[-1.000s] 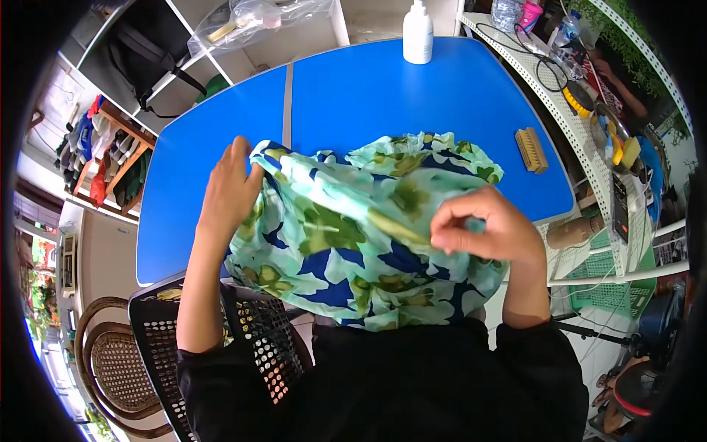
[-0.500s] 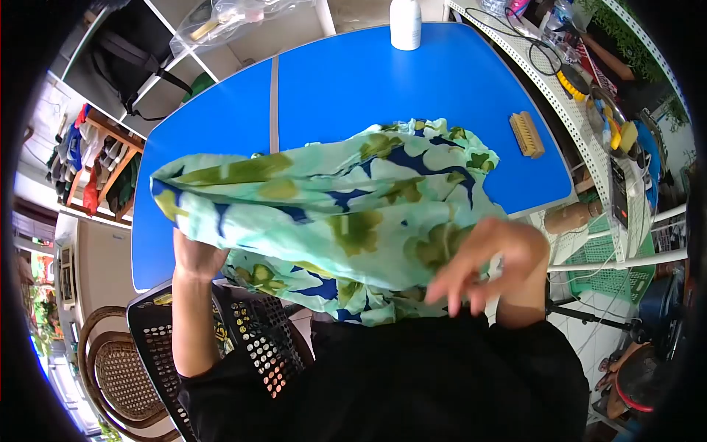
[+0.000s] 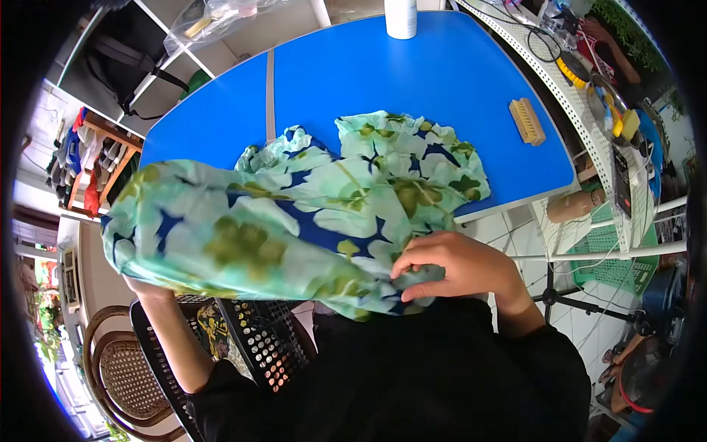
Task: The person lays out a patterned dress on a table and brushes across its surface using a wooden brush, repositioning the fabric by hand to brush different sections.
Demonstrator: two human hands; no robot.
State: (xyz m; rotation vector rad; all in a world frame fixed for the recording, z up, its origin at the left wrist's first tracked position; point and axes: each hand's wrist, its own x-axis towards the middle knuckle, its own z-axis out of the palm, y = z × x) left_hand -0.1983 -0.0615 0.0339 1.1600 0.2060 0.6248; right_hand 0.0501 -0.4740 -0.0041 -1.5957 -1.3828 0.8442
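A light green garment (image 3: 302, 221) with olive and navy flowers is stretched in front of me. Two gathered parts of it lie on the blue table (image 3: 317, 66), while its near side is lifted off the surface. At the left end, my left hand (image 3: 151, 287) is under the raised cloth and bears it up; the cloth covers its fingers. My right hand (image 3: 460, 269) is at the near right edge, thumb and fingers curled around the fabric there.
A white bottle (image 3: 401, 18) stands at the table's far edge, and a wooden brush (image 3: 526, 121) lies on the right. Below left is a black perforated basket (image 3: 269, 346) containing cloth, beside a woven chair (image 3: 132, 368). A white perforated shelf (image 3: 600, 158) runs along the right.
My left hand has moved left and slightly down, drawing the garment's end with it. My right hand has gone from loose fingers over the cloth to curling around its edge.
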